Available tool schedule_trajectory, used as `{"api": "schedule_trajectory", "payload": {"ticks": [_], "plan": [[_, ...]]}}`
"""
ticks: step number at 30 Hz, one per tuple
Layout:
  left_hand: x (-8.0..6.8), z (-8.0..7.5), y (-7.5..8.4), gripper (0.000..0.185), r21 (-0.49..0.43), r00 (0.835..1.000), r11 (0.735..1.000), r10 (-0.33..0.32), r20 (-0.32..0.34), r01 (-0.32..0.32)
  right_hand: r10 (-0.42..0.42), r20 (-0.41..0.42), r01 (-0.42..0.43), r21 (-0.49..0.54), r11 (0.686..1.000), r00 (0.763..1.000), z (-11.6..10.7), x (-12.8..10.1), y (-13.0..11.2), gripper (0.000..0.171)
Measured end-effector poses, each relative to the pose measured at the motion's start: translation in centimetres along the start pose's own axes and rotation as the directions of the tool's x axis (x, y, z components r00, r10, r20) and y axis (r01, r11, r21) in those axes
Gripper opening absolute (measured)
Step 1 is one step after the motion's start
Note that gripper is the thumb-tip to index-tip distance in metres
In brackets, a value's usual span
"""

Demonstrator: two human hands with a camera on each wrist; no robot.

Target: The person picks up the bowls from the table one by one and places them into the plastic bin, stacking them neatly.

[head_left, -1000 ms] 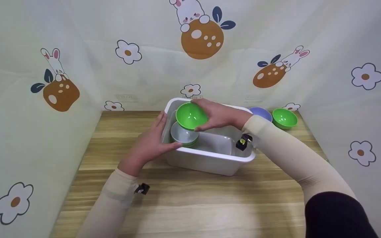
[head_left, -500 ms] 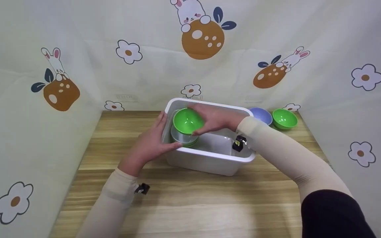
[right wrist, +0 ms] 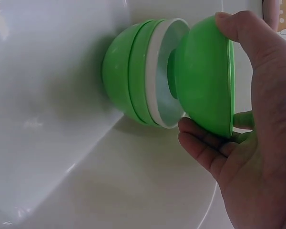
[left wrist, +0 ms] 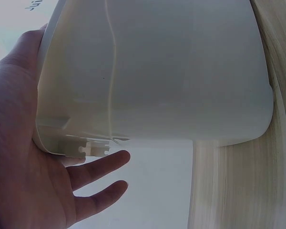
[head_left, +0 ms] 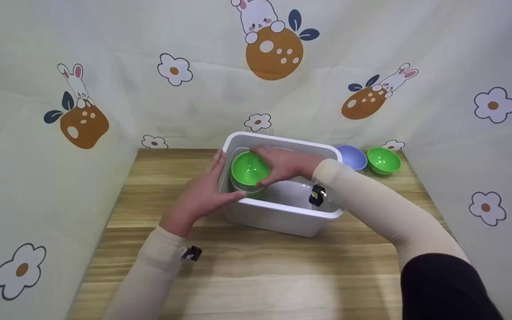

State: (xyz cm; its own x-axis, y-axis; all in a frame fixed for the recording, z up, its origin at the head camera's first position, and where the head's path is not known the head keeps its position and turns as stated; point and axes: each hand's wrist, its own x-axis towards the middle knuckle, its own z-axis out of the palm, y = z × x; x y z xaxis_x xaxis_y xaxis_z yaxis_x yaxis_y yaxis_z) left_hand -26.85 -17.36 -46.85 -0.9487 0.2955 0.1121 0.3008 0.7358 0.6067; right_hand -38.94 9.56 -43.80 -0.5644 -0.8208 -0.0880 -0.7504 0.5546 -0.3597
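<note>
Nothing to read anywhere here: the backdrop cloth [head_left: 371, 53] carries only cartoon rabbits and flowers, no lettering, and the white tub [head_left: 282, 213] shows bare plastic walls with no label or brand. A few dark marks sit at the top left corner of the left wrist view, too cut off to make out

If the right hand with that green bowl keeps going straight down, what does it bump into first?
Most likely the stack of bowls in the white bin. The right hand holds the green bowl just above the stack's white top bowl, nearly nested, so that should touch first.
</note>
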Motion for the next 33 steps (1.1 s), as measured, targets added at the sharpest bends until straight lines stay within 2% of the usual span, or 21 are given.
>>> {"api": "schedule_trajectory", "payload": {"ticks": [11,33], "plan": [[0.0,0.0,0.0,0.138,0.011,1.0,1.0,-0.006,0.001,0.006,0.035,0.034,-0.032,-0.098,0.995,0.999,0.6,0.2,-0.1,0.116],[0.0,0.1,0.0,0.136,0.01,1.0,1.0,-0.003,-0.005,0.003,0.023,0.065,-0.011,-0.177,0.984,0.998,1.7,0.6,0.3,0.113]]}}
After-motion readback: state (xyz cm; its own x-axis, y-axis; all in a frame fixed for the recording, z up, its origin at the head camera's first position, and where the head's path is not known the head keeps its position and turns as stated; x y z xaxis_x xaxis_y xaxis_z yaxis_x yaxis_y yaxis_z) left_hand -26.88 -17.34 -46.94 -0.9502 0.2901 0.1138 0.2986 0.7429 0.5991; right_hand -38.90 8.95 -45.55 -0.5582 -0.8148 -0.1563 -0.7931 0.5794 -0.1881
